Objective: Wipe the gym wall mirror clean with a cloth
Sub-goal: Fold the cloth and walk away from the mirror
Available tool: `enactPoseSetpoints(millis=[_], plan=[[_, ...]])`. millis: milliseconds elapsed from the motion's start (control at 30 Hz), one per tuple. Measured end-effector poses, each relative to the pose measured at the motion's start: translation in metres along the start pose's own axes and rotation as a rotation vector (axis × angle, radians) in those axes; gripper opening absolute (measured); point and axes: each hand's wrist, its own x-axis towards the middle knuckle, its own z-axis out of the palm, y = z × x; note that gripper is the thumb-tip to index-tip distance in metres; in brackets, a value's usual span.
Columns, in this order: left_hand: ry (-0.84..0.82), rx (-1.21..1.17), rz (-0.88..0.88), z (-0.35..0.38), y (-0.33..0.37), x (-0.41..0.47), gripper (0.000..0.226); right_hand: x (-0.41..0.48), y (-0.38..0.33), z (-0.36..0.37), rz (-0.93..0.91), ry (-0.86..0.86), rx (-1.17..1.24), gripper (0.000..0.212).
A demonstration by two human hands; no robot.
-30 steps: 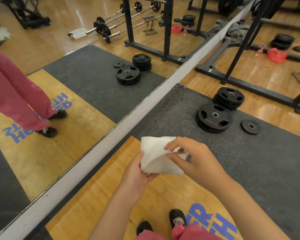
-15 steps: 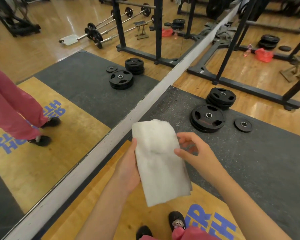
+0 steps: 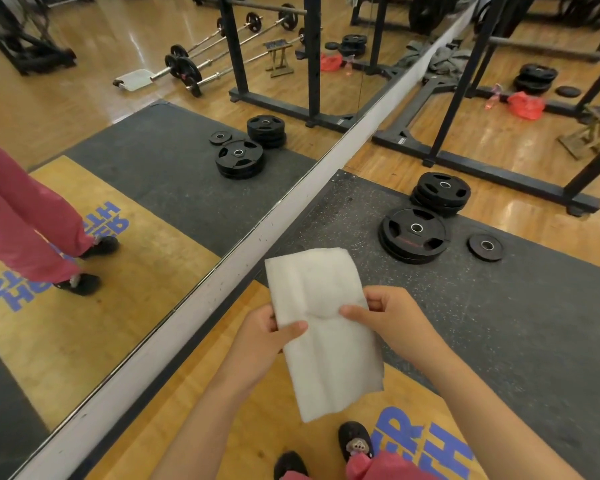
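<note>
A white cloth (image 3: 326, 344) hangs unfolded in front of me, above the wooden platform. My left hand (image 3: 260, 337) holds its left edge, thumb on top of the fabric. My right hand (image 3: 388, 317) pinches its right edge between thumb and curled fingers. The wall mirror (image 3: 125, 161) fills the left half of the view, a short way left of the cloth, and neither hand touches it. A white baseboard strip (image 3: 222, 282) runs diagonally along its bottom. The glass reflects pink trousers and black shoes.
Stacked black weight plates (image 3: 414, 235) and a small plate (image 3: 486, 247) lie on the dark rubber mat (image 3: 499, 323) to the right. A black rack frame (image 3: 465, 133) stands behind them. A red bag (image 3: 525, 105) lies farther back. My black shoes (image 3: 355, 443) stand on the wooden platform.
The folded cloth has been opened out to hang flat. My right hand let go, then took hold of the right edge again. The view has tilted slightly upward.
</note>
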Motion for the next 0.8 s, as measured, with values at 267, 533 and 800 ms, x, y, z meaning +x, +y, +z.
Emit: enactPoseSetpoints(millis=[267, 533, 800], plan=[[0.025, -0.058, 0.051, -0.007, 0.005, -0.001, 0.029, 0.0, -0.004, 0.0, -0.034, -0.025, -0.022, 0.02], [-0.045, -0.069, 0.13, -0.007, 0.008, -0.003, 0.032, -0.005, -0.004, -0.001, -0.048, -0.027, 0.058, 0.014], [-0.124, -0.026, 0.11, -0.027, 0.012, 0.0, 0.02, -0.019, 0.005, -0.014, -0.055, -0.114, 0.23, 0.027]])
